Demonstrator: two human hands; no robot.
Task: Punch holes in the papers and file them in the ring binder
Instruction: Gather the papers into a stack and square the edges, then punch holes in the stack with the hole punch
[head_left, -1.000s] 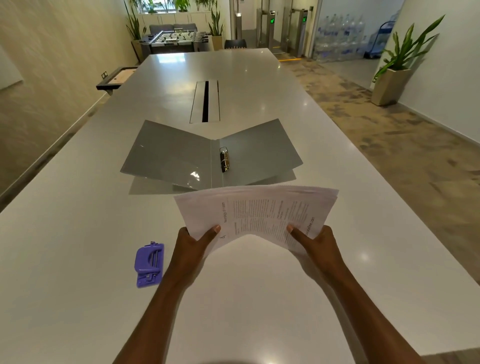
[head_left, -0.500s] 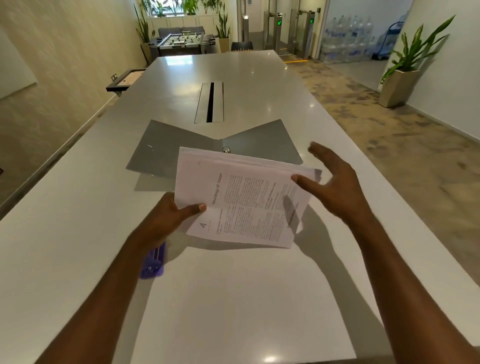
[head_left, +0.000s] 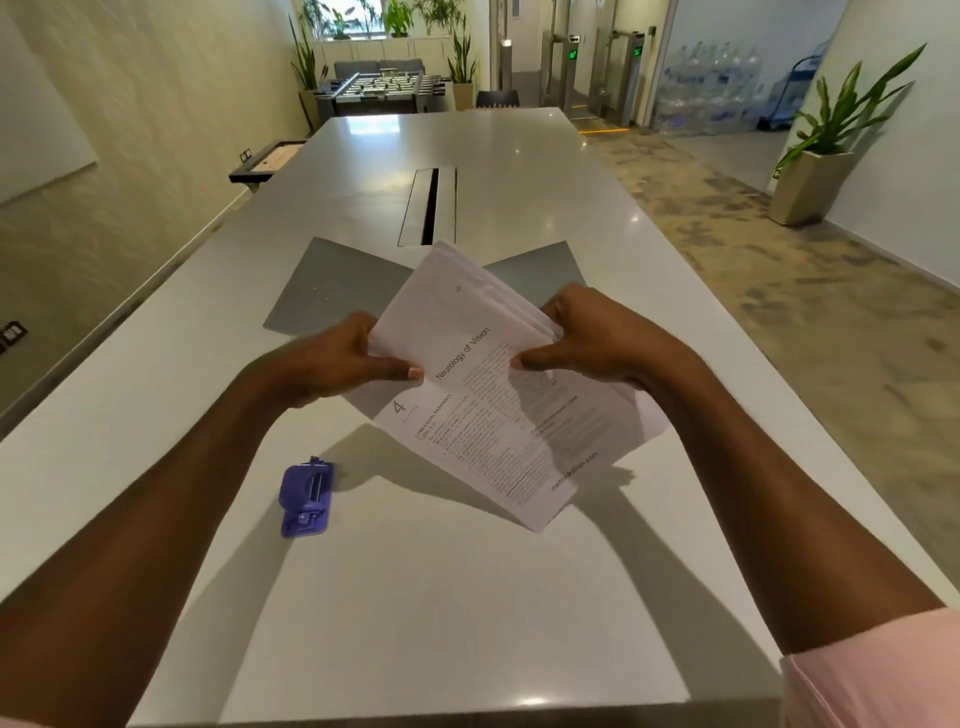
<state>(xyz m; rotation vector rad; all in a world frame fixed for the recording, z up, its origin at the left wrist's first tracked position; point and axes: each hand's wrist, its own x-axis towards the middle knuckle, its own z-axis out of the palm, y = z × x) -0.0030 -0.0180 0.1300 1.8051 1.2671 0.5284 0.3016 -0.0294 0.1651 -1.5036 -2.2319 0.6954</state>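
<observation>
I hold the papers (head_left: 483, 395) with both hands, left fingers (head_left: 395, 370) and right fingers (head_left: 540, 358) pinched tight on them, above the hole punch (head_left: 306, 499).

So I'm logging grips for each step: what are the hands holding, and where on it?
Both hands hold the papers: left hand pinches the left edge, right hand the right edge, near the top.

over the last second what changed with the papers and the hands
The papers were turned from flat and sideways to steeply tilted, one corner pointing down. The right hand let go briefly, then gripped the stack again; the left hand kept its hold. The purple hole punch and open binder stayed put on the table.
</observation>
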